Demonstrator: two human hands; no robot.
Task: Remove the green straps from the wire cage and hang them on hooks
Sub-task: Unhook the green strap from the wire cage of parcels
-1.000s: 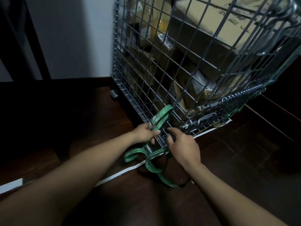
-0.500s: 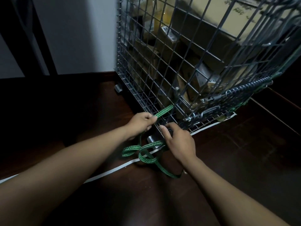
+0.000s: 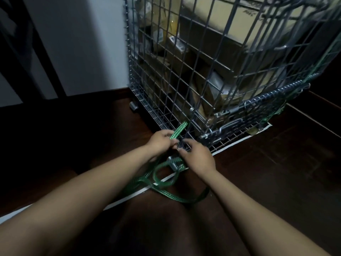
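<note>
Green webbing: the step in hand is freeing the green strap [image 3: 180,128] from the lower corner of the wire cage [image 3: 203,71]. No hooks are in view, so hanging is not yet begun.

Strap location: a short taut run goes from your left hand [image 3: 161,141] up into the mesh just above the cage's bottom edge. The rest lies in loose loops on the floor [image 3: 276,182] below your hands, crossing the white line [image 3: 129,197].

Hands: your left hand is curled round the strap, gripping it. Your right hand [image 3: 199,158] has its fingertips at the corner wires, just beside the left. Whether it pinches strap or wire, I cannot tell.

Pose: both forearms reach forward and down and converge on the cage corner, backs of the hands facing up.

Next move, as a judgement: draw the taut end out through the mesh without snagging a wire, then gather the floor loops.

A second strap [image 3: 278,110] shows on the cage's right side, probably still to be removed.
</note>
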